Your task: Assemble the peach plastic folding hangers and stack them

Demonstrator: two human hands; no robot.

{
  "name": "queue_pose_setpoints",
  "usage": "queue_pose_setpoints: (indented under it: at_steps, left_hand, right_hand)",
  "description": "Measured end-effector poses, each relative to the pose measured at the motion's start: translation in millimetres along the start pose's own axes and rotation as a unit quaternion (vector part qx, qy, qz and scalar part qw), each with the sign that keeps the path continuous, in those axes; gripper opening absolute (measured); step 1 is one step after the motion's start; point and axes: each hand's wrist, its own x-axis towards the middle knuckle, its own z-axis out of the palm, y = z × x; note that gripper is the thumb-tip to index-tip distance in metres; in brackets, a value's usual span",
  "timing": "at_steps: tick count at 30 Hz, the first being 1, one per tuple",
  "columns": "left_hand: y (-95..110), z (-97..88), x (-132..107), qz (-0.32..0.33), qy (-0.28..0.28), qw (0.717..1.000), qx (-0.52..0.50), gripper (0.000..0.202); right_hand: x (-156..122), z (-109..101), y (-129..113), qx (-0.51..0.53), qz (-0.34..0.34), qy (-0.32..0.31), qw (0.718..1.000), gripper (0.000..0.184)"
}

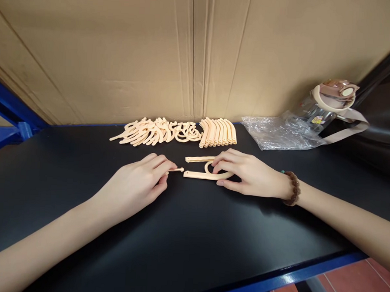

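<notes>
My left hand [139,184] rests on the black table top [190,233], fingers pinched on a small peach plastic peg [176,170] whose tip points right. My right hand [247,172] lies over the curved end of a peach U-shaped plastic handle [196,175], holding it flat on the table with fingers and thumb. A small peach ring [210,167] sits inside the bend, partly under my fingers. The peg's tip is just short of the handle's near arm end.
Behind the hands lie a heap of peach small parts [156,132] and a row of stacked U-shaped handles [218,132]. A crumpled clear plastic bag [280,133] and a water bottle [331,103] lie at the back right. A cardboard wall [193,54] closes the back.
</notes>
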Motion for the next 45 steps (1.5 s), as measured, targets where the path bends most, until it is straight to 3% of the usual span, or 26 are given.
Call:
queue_pose_setpoints:
  at_steps: [19,31,38,45]
  left_hand:
    - [0,-1.1,-2,-0.051,0.022,0.998,0.039,0.022]
    - [2,-6.2,-2,-0.053,0.075,0.995,0.035,0.028]
    - [4,-6.3,-2,-0.135,0.032,0.99,-0.003,0.023]
    - [9,-8.9,-3,-0.122,0.023,0.992,-0.021,0.029]
  right_hand:
    - [-1,2,1,-0.009,0.004,-0.002,1.0,0.011]
    - [0,-3,-3,-0.009,0.004,-0.015,1.0,0.013]
    - [-2,0,-3,0.02,-0.004,-0.011,1.0,0.014]
    - [-2,-1,-5,0.005,-0.02,-0.014,1.0,0.014]
